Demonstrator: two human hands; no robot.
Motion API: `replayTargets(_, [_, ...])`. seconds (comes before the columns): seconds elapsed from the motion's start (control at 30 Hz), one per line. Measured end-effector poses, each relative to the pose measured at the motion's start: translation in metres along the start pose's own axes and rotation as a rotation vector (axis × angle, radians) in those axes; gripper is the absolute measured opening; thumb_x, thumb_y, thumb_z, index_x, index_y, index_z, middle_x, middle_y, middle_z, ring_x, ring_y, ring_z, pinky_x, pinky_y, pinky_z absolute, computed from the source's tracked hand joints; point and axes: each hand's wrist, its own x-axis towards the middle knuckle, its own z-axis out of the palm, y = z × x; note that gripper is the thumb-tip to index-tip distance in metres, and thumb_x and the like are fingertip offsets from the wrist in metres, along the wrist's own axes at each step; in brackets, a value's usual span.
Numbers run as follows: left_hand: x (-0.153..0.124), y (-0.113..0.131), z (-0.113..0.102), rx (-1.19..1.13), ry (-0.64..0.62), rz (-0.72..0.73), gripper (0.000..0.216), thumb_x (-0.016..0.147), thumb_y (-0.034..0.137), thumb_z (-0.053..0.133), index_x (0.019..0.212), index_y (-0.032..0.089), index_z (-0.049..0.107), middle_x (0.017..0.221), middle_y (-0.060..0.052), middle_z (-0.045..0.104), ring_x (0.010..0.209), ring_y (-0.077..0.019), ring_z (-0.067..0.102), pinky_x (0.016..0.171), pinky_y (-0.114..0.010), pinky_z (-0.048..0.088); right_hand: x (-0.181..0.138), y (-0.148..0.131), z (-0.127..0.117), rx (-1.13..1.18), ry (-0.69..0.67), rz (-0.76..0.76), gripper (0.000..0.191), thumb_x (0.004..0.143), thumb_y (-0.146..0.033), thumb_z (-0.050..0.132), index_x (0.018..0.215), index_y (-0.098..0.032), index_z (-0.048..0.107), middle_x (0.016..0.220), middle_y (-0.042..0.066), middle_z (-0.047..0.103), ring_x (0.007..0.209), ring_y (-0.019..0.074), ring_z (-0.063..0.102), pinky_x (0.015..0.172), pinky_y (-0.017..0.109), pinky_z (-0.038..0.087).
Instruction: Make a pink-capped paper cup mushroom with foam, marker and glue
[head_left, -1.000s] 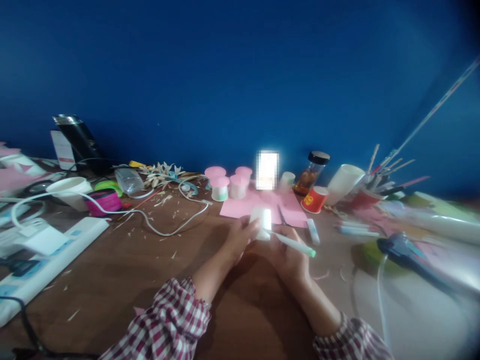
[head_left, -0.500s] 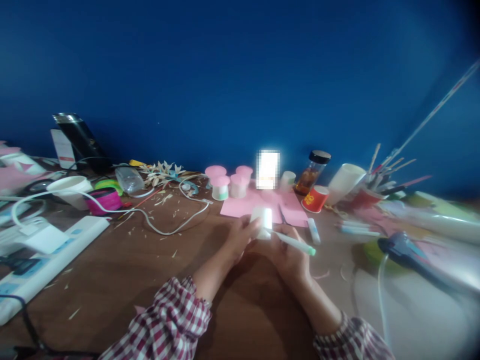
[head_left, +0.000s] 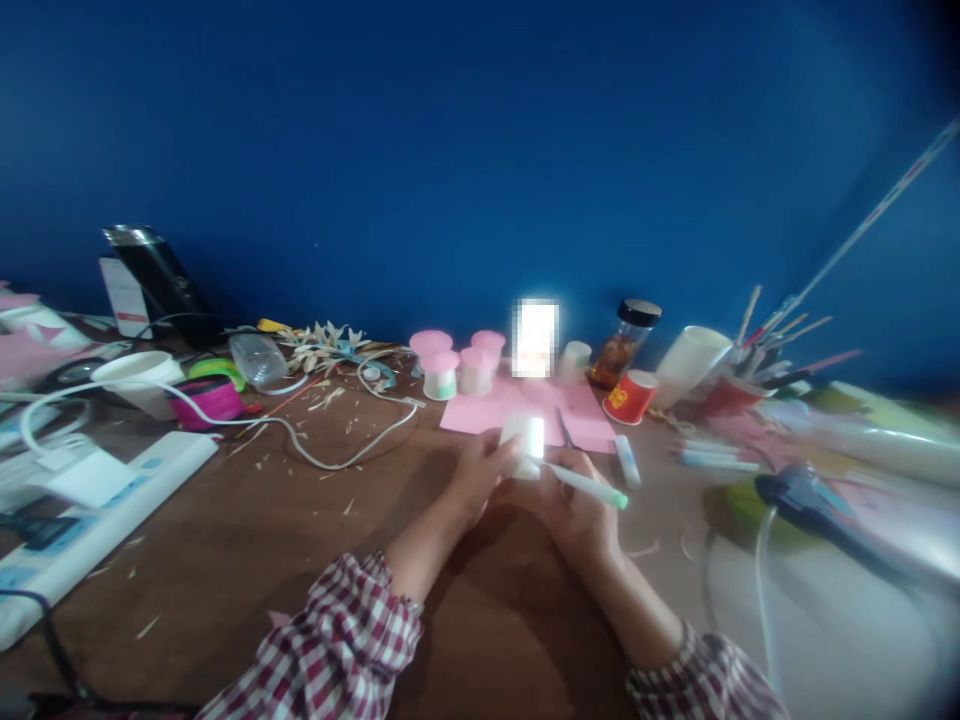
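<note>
My left hand [head_left: 484,475] is closed around a small white paper cup [head_left: 517,440], its thumb lying along the side. Between the fingers of my right hand [head_left: 581,510] is a marker pen [head_left: 589,485] with a pale green end; its tip meets the cup's side or lies very close to it. Beyond them lies pink paper [head_left: 480,412] with dark-bladed scissors [head_left: 564,428] on it. Just right of my right hand is a white marker cap or short pen [head_left: 627,462]. Small cups with pink round tops [head_left: 441,362] stand at the back of the paper.
A bright pixelated screen [head_left: 535,338] stands against the blue wall. Rightward are a red cup [head_left: 630,398], a dark-lidded jar [head_left: 628,340] and a glue gun [head_left: 806,505]. On the left lie a power strip [head_left: 112,535], white cables and a magenta tape roll [head_left: 208,402].
Almost nothing differs. The green end of the marker has shifted very slightly left; both hands keep their place.
</note>
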Motion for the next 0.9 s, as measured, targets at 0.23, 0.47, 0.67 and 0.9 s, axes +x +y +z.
replayTargets(0.23, [0.0008, -0.0004, 0.0004, -0.008, 0.009, -0.008, 0.038, 0.067, 0.044, 0.075, 0.093, 0.017, 0.066, 0.081, -0.002, 0.064, 0.069, -0.0108, 0.058, 0.066, -0.022, 0.046, -0.0025, -0.0013, -0.0016, 0.05, 0.007, 0.089, 0.007, 0.084, -0.024, 0.054, 0.084, -0.019, 0.059, 0.059, -0.003, 0.056, 0.044, 0.0103, 0.048, 0.046, 0.023, 0.041])
replayTargets(0.47, [-0.0001, 0.0003, 0.001, -0.003, -0.02, 0.001, 0.036, 0.069, 0.043, 0.073, 0.092, 0.016, 0.066, 0.077, -0.002, 0.062, 0.067, -0.01, 0.057, 0.065, -0.022, 0.046, -0.0012, -0.0022, -0.0019, 0.012, 0.024, 0.054, 0.008, 0.084, -0.024, 0.053, 0.086, -0.018, 0.059, 0.062, -0.001, 0.059, 0.048, 0.0111, 0.051, 0.049, 0.023, 0.043])
replayTargets(0.67, [0.0016, -0.002, -0.0005, 0.0, -0.006, 0.001, 0.037, 0.069, 0.043, 0.074, 0.094, 0.017, 0.066, 0.08, -0.003, 0.062, 0.068, -0.0105, 0.057, 0.066, -0.022, 0.046, -0.0014, -0.0001, 0.0002, 0.009, 0.031, 0.043, 0.008, 0.084, -0.024, 0.053, 0.087, -0.018, 0.059, 0.065, 0.0, 0.061, 0.051, 0.0117, 0.054, 0.049, 0.023, 0.043])
replayTargets(0.9, [-0.0005, 0.0003, 0.0006, 0.007, 0.003, -0.011, 0.035, 0.07, 0.042, 0.073, 0.092, 0.017, 0.065, 0.079, -0.002, 0.061, 0.066, -0.0091, 0.055, 0.068, -0.023, 0.046, -0.0012, 0.0002, -0.0003, 0.005, -0.003, 0.053, 0.009, 0.085, -0.025, 0.055, 0.088, -0.018, 0.06, 0.067, 0.001, 0.062, 0.055, 0.013, 0.057, 0.051, 0.024, 0.044])
